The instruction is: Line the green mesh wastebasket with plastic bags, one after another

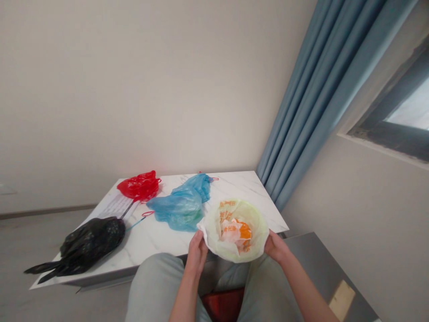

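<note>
Between my hands is a round, pale yellow-green container lined with a white plastic bag [214, 243], its edge folded over the rim. Orange lettering shows on the bag's inner wall. A crumpled white-and-orange wrapper or bag [239, 231] lies inside. My left hand [198, 250] grips the left rim, with bag plastic at the fingertips. On the opposite side, my right hand [276, 247] is closed on the rim; its fingertips are partly hidden. The container tilts toward me above my lap, at the table's front edge.
The white marbled table [157, 241] bears a blue plastic bag [184, 203], a red plastic bag [140, 185], a tied black plastic bag [95, 241] and a printed sheet [109, 208]. A grey surface [311, 255] stands at right, below a blue curtain [311, 98].
</note>
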The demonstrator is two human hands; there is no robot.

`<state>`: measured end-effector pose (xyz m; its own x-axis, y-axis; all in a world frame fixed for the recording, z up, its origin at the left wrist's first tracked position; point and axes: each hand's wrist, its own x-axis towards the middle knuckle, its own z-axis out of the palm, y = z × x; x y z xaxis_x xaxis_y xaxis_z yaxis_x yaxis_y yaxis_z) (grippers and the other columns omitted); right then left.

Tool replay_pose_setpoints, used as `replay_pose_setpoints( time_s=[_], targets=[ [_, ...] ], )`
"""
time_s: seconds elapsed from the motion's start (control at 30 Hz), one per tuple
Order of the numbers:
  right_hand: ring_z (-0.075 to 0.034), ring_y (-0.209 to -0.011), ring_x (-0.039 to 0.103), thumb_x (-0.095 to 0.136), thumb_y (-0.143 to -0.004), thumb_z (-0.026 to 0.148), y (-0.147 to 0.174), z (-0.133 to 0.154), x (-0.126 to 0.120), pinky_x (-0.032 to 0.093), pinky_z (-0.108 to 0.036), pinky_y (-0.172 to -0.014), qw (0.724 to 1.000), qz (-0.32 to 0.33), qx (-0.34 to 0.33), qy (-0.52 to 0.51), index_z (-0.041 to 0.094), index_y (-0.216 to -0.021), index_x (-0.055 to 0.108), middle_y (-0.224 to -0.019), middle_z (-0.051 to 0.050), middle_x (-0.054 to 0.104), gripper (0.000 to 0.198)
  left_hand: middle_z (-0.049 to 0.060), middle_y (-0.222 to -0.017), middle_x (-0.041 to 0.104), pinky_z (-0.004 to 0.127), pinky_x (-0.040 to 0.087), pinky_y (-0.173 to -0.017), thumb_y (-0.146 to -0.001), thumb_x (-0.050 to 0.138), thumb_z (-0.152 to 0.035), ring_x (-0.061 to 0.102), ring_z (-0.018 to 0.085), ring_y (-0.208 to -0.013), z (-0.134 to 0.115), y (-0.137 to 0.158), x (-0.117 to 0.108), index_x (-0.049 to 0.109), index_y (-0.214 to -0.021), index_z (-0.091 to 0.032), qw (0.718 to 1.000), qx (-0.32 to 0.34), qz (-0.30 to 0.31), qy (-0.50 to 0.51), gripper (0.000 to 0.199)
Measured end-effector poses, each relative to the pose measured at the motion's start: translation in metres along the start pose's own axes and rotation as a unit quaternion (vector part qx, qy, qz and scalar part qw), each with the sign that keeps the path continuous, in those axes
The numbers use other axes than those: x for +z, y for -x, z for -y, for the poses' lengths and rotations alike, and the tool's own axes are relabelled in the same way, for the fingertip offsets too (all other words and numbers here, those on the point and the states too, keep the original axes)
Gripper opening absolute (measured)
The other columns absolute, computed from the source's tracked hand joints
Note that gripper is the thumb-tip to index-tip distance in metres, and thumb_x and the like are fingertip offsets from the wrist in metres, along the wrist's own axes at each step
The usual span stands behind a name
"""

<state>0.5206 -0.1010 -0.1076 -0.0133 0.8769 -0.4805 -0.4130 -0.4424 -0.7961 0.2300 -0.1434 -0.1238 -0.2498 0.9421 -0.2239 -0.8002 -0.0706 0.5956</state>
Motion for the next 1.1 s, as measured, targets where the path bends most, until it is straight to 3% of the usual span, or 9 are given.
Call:
replay_pose_setpoints(
  time_s=[0.1,0.23,0.4,0.5,0.63,0.77,0.87,0.97,1.1],
  targets=[
    [-0.020,-0.073,0.070,0.067,-0.070,0.030,-0.004,0.004,0.001,0.056,-0.031,-0.069,0.999,-0.044,-0.020,-0.015,0.020,-0.082,0.065,-0.075,-0.003,0.074,0.016,0.007,-0.108,0.076,0.029,0.053,-0.095,-0.074,0.081,-0.029,0.071,0.018,-0.097,-0.003,0.000,0.000,0.073,-0.105,-0.015,1.000,-0.001,0.006,0.014,0.035],
    [-0.014,-0.058,0.060,0.068,-0.066,0.031,-0.003,0.015,0.002,0.049,-0.024,-0.053,0.983,-0.129,-0.125,-0.030,0.022,-0.074,0.057,-0.068,0.004,0.066,0.016,0.005,-0.102,0.077,0.026,0.056,-0.087,-0.070,0.083,-0.025,0.073,0.017,-0.089,-0.005,0.000,-0.001,0.072,-0.103,-0.017,1.000,-0.005,0.008,0.015,0.035],
    [-0.012,-0.064,0.056,0.075,-0.062,0.036,0.007,0.030,0.010,0.046,-0.022,-0.055,0.973,-0.123,-0.195,-0.027,0.023,-0.074,0.052,-0.072,0.006,0.060,0.029,0.006,-0.104,0.077,0.027,0.055,-0.089,-0.071,0.083,-0.025,0.073,0.017,-0.090,-0.006,0.002,0.003,0.071,-0.105,-0.018,1.000,-0.012,0.011,0.018,0.038],
    [-0.014,-0.068,0.054,0.073,-0.066,0.043,0.014,0.036,0.016,0.046,-0.023,-0.060,0.960,-0.129,-0.240,0.068,0.023,-0.072,0.051,-0.070,0.005,0.057,0.031,0.006,-0.104,0.076,0.027,0.056,-0.088,-0.072,0.082,-0.025,0.073,0.018,-0.090,-0.005,0.004,0.006,0.071,-0.106,-0.018,1.000,-0.018,0.015,0.005,0.037],
    [-0.015,-0.063,0.050,0.069,-0.071,0.055,0.026,0.046,0.026,0.042,-0.026,-0.061,0.923,-0.082,-0.288,0.242,0.023,-0.062,0.046,-0.060,0.004,0.052,0.040,0.005,-0.109,0.076,0.029,0.054,-0.093,-0.075,0.079,-0.023,0.072,0.018,-0.096,-0.004,0.005,0.007,0.071,-0.109,-0.020,1.000,-0.023,0.016,0.001,0.035],
    [-0.016,-0.058,0.048,0.071,-0.066,0.062,0.037,0.050,0.032,0.039,-0.027,-0.058,0.922,-0.059,-0.279,0.263,0.023,-0.059,0.045,-0.055,0.004,0.051,0.047,0.008,-0.123,0.071,0.031,0.048,-0.104,-0.084,0.070,-0.024,0.066,0.019,-0.114,-0.006,0.003,0.005,0.070,-0.114,-0.019,0.998,-0.022,0.028,0.056,0.031],
    [-0.020,-0.067,0.057,0.071,-0.068,0.062,0.042,0.043,0.030,0.043,-0.029,-0.064,0.939,-0.060,-0.244,0.235,0.022,-0.066,0.058,-0.064,0.000,0.064,0.042,0.009,-0.135,0.064,0.033,0.043,-0.110,-0.090,0.062,-0.026,0.057,0.020,-0.127,-0.010,0.003,0.005,0.065,-0.125,-0.021,0.994,-0.023,0.041,0.099,0.036],
    [-0.022,-0.075,0.062,0.072,-0.072,0.059,0.048,0.028,0.026,0.046,-0.030,-0.068,0.959,-0.026,-0.202,0.197,0.020,-0.080,0.069,-0.075,-0.004,0.071,0.041,0.009,-0.139,0.060,0.033,0.040,-0.113,-0.087,0.064,-0.021,0.052,0.021,-0.133,-0.013,0.005,0.008,0.061,-0.131,-0.023,0.995,-0.004,0.029,0.100,0.044],
    [-0.020,-0.069,0.062,0.076,-0.071,0.059,0.059,0.016,0.018,0.049,-0.032,-0.070,0.965,0.028,-0.167,0.199,0.018,-0.082,0.071,-0.072,-0.004,0.071,0.043,0.007,-0.143,0.057,0.038,0.041,-0.113,-0.081,0.073,-0.020,0.052,0.024,-0.133,-0.013,0.006,0.010,0.052,-0.140,-0.029,0.998,0.009,0.011,0.056,0.063]
  ],
)
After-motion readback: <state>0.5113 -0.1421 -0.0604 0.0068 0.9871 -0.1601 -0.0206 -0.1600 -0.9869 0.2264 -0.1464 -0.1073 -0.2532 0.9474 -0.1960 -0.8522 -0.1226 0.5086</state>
